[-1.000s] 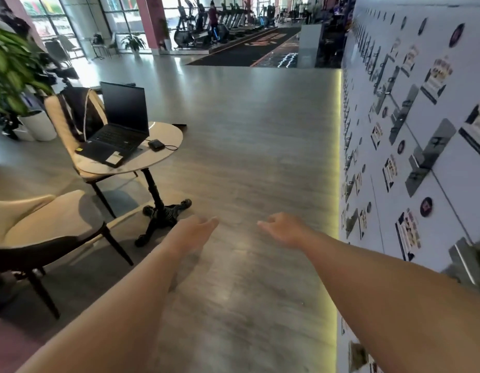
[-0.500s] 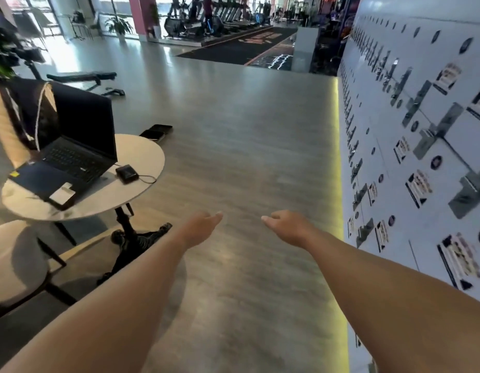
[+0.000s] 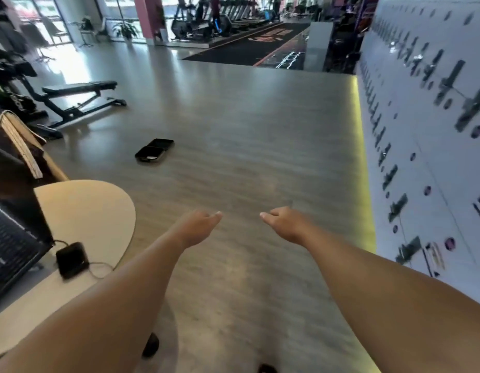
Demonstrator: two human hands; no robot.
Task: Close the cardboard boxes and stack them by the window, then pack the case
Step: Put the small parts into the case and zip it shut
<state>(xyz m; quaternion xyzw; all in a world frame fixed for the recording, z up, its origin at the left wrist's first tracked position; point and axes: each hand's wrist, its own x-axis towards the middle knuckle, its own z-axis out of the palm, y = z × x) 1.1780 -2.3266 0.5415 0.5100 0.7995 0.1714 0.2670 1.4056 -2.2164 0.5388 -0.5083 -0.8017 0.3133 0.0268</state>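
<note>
While the case [image 3: 154, 154] lies open on the floor [image 3: 247, 146], far and left of centre, well apart from our hands, we judge the step in hand to be the walk toward it. No cardboard boxes show anywhere, so we cannot tell how that part of the task stands. Our left hand [image 3: 197, 228] and right hand [image 3: 286, 223] hang out in front of us, both empty, fingers loose and pointing toward each other, touching nothing.

To do this well, we should veer a little left, pass the round table [image 3: 93, 208] at near left without catching its edge, and crouch beside the case before reaching; both halves probably need a hand each to fold shut.

On the table sit a laptop [image 3: 10, 246] and a small black device [image 3: 71, 259] on a cable. Beyond them stand a weight bench [image 3: 80, 90] at far left and a locker wall [image 3: 427, 130] down the right.

Against the earlier frames, the table has slid nearer and further left, the chairs have dropped out of view, the case has grown larger and more central, and the bench is now plain. Our hands hold the same empty pose.
</note>
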